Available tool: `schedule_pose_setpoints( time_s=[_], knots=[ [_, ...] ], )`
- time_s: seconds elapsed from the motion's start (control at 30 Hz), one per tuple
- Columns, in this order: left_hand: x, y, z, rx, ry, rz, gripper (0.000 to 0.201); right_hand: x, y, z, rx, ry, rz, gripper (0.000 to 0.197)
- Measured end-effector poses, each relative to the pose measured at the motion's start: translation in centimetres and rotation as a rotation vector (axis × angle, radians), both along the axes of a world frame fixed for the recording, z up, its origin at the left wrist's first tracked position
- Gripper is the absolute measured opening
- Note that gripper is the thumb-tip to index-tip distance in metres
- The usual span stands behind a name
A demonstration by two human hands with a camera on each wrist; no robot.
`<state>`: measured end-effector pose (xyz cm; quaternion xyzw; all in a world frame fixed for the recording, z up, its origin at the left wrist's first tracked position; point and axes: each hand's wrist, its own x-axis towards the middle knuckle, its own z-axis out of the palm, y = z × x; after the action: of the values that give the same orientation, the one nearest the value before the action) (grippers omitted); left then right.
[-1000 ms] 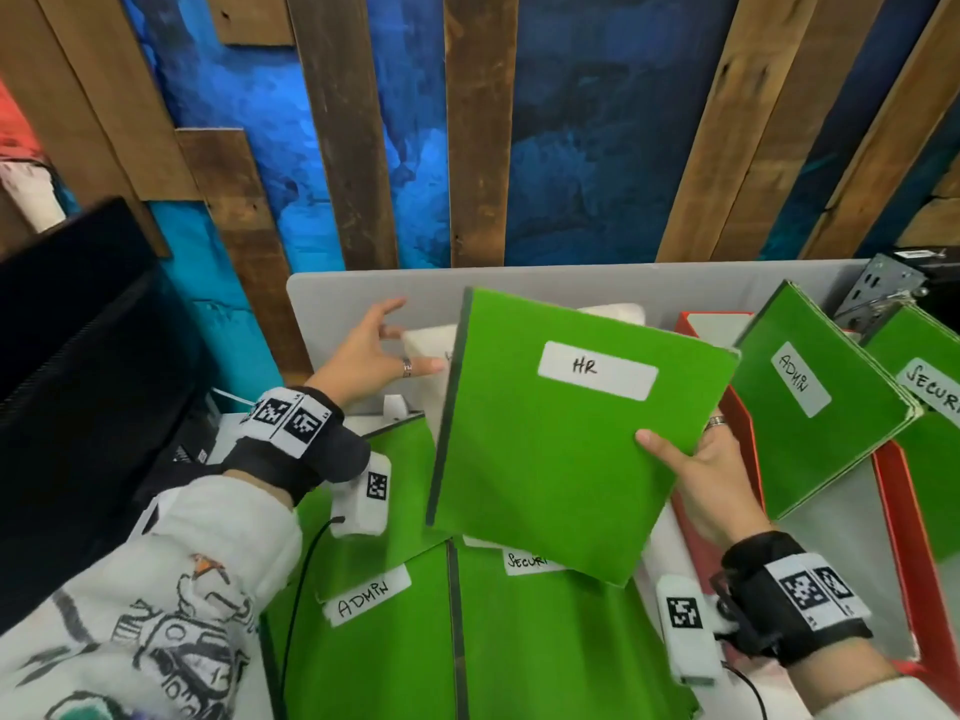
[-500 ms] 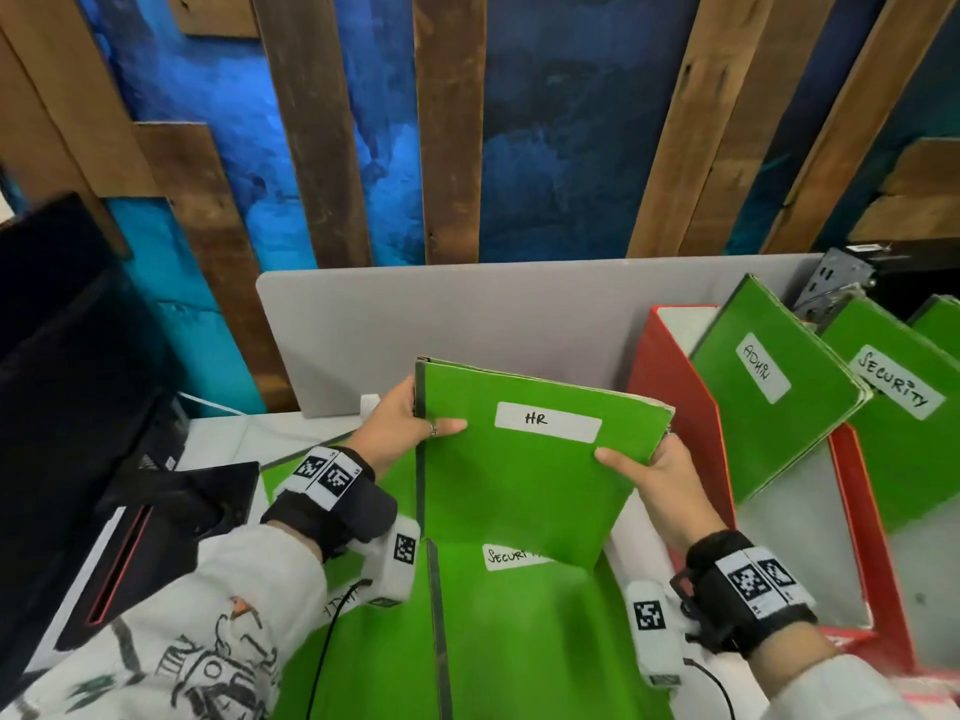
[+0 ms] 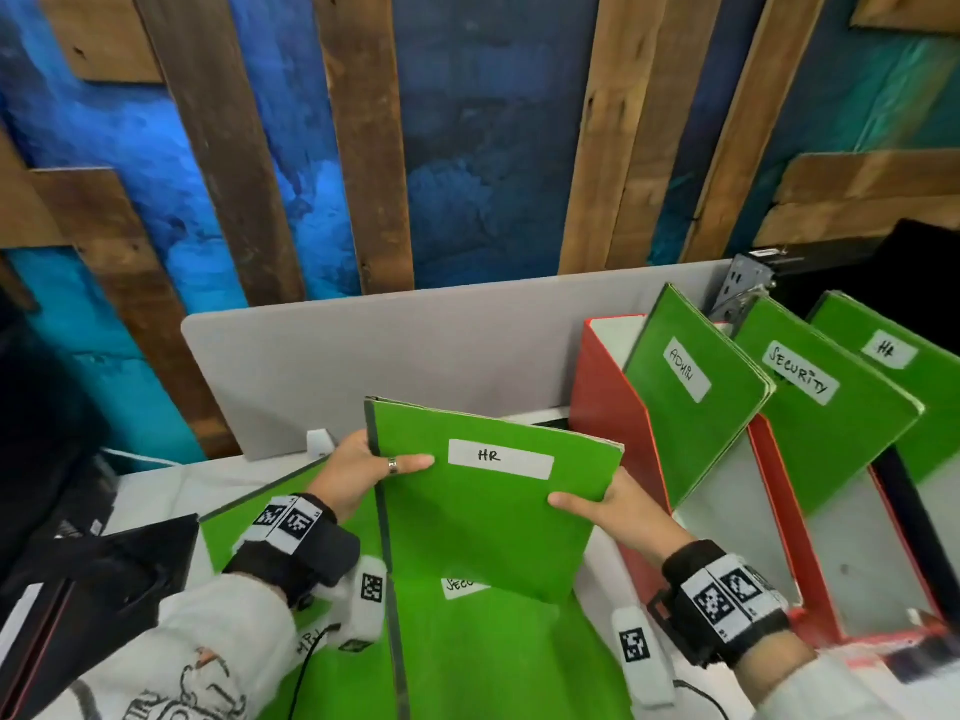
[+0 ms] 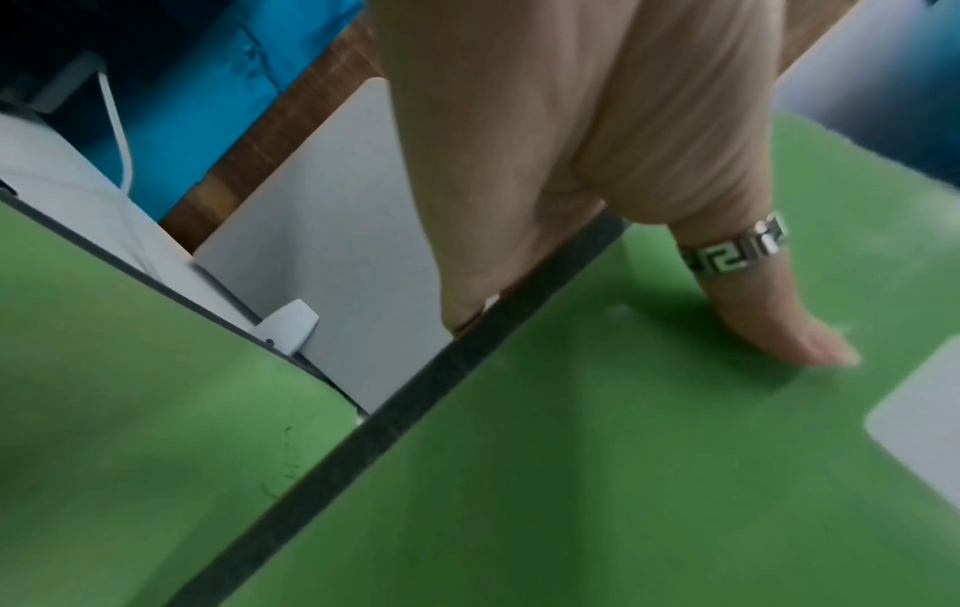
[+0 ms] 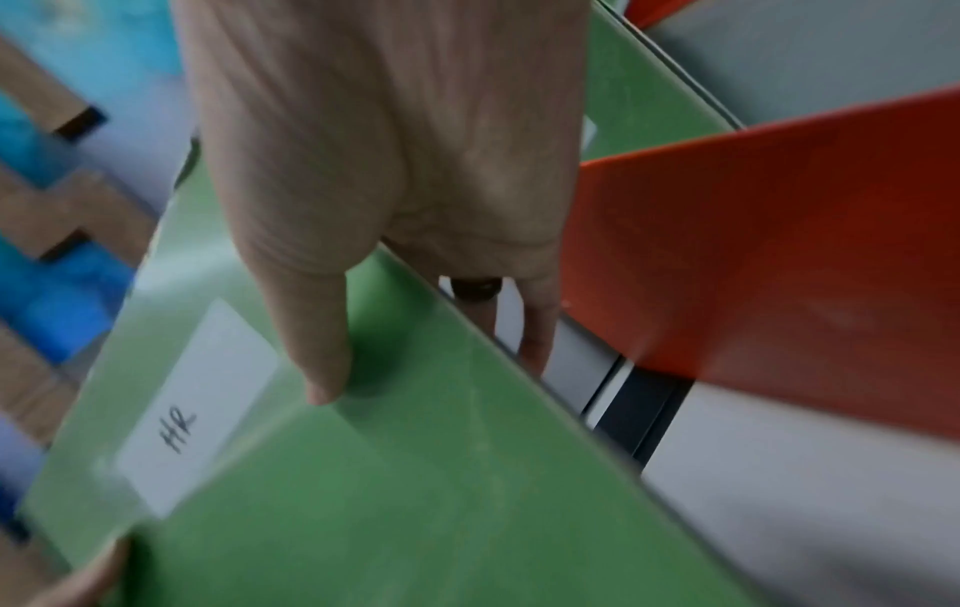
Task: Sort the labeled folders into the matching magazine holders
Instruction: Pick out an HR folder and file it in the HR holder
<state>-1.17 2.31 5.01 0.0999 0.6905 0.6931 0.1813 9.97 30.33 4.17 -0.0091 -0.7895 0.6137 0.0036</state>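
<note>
A green folder labelled HR is held upright above the desk by both hands. My left hand pinches its dark spine edge, thumb on the front cover and fingers behind. My right hand pinches the opposite edge, thumb on the cover. Red magazine holders stand at the right with folders labelled ADMIN, SECURITY and HR leaning in them. More green folders lie flat beneath, one labelled SECURITY.
A grey divider panel stands behind the desk. A black monitor and dark device sit at the left. A wood and blue wall rises behind.
The HR folder has come down and toward me from its raised, tilted pose. My left hand, open and apart a second ago, now pinches its spine edge. The view has swung right.
</note>
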Motion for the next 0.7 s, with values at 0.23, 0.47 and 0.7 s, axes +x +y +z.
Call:
schedule_pose_setpoints(
  time_s=[0.23,0.47,0.7],
  knots=[
    [-0.6,1.7,2.3,0.074,0.03,-0.009,0.079,1.8,0.3,3.3,0.182,0.065,0.056,0.036],
    [-0.6,5.1,8.6,0.082,0.103,-0.175,0.07,5.2,2.9,10.3,0.122,0.009,0.156,0.032],
    [1.4,11.1,13.7,0.115,0.238,-0.113,0.041,8.5,5.2,13.5,0.169,0.098,-0.052,0.035]
  ],
)
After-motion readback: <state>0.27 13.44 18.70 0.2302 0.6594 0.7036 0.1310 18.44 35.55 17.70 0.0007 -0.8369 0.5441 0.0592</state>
